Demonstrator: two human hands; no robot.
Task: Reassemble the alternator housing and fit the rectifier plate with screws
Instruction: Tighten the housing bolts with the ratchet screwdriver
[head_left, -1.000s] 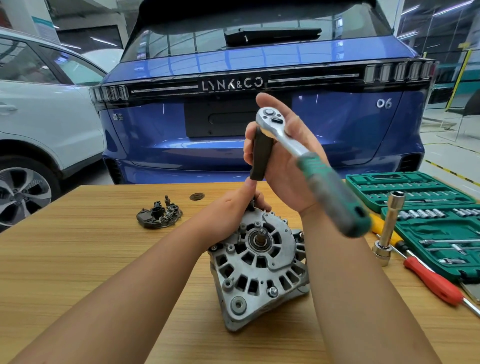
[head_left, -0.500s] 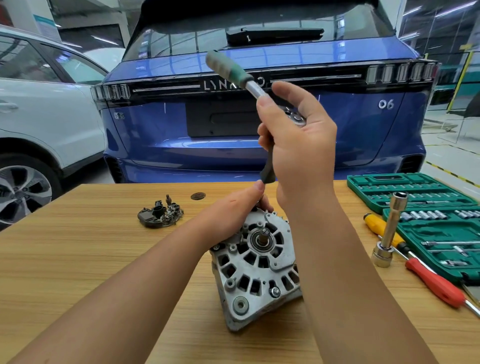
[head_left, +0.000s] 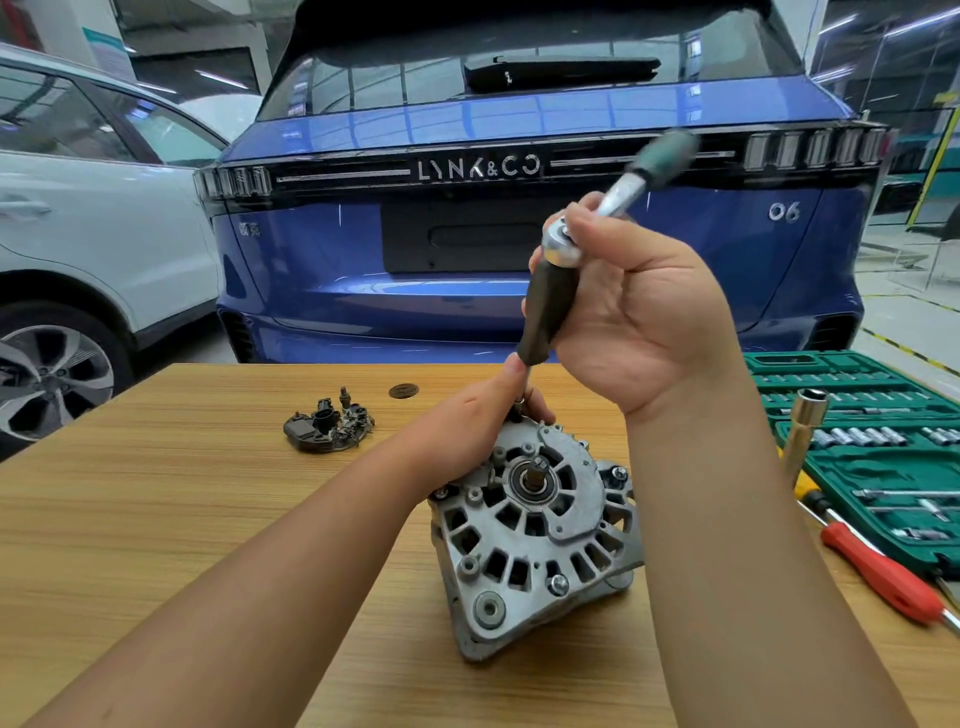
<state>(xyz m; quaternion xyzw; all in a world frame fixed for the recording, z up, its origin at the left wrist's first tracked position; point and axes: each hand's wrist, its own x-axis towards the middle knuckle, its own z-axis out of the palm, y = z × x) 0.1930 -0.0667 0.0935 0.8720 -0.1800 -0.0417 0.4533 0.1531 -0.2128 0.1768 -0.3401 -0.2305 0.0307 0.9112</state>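
- Alternator housing (head_left: 535, 540): grey cast alloy w/ vent slots, standing tilted on the wooden table (head_left: 156, 519), centre-right, face w/ shaft end and bearing turned toward the camera.
- Left hand (head_left: 478, 431): grip clenched over the housing's upper-left rim; thumb raised, its tip touching the lower end of the dark extension.
- Right hand (head_left: 639, 322): raised above the housing, grip clenched round the head of a ratchet wrench (head_left: 618, 197); palm toward the camera.
- Ratchet: chrome head inside the fist; green handle points up and to the right, blurred.
- Dark extension/socket (head_left: 545, 312): hangs from the ratchet head, slanting down-left to a fastener at the housing's top edge; the seat itself is hidden behind the left thumb.
- Rectifier plate (head_left: 330, 423): dark part w/ terminals, lying flat on the table, left of and beyond the housing, well apart from both hands.
- Green socket-set case (head_left: 883, 452): open at the table's right edge, sockets and bits in rows.
- Tubular chrome socket wrench (head_left: 802, 431): standing near-upright just in front of the case.
- Red-handled screwdriver (head_left: 883, 577): lying on the table near the case, right of the right forearm; a yellow handle partly visible just behind it.
- Bkgd: rear of a blue Lynk & Co car (head_left: 519, 234); white car (head_left: 78, 234) at left.
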